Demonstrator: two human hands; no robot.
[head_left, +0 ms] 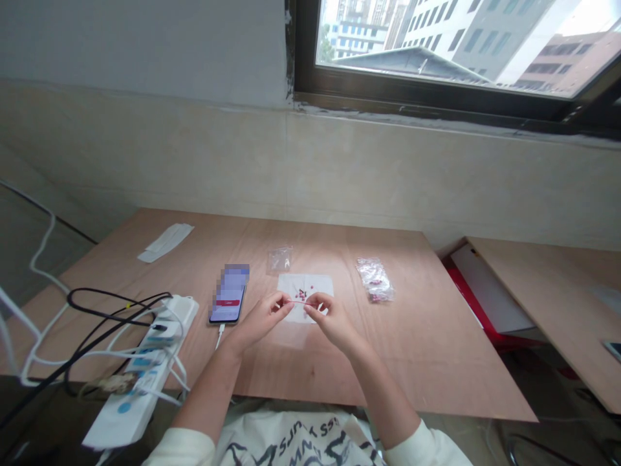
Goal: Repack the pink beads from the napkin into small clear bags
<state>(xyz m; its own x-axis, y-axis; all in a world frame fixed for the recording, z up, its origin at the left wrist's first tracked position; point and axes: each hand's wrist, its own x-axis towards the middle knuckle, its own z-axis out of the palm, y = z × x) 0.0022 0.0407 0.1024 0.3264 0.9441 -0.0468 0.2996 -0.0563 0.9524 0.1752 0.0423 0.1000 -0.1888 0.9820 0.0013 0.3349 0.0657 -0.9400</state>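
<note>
A thin red cord [297, 301] is stretched level between my two hands. My left hand [272, 312] pinches one end of it between thumb and fingertips, and my right hand [326, 314] pinches the other end the same way. Beneath them lies a white sheet [317, 281] that looks like paper or thin plastic. Several small dark red pieces [303, 293], bead-like, are scattered on that sheet just beyond the cord. They are too small to make out exactly.
On the wooden table [417, 349], a phone [231, 294] with a charging cable lies left of my hands. A clear plastic bag [280, 259] and a bag of small packets [375, 279] lie farther back. A crowded power strip [145, 375] stands at the left edge.
</note>
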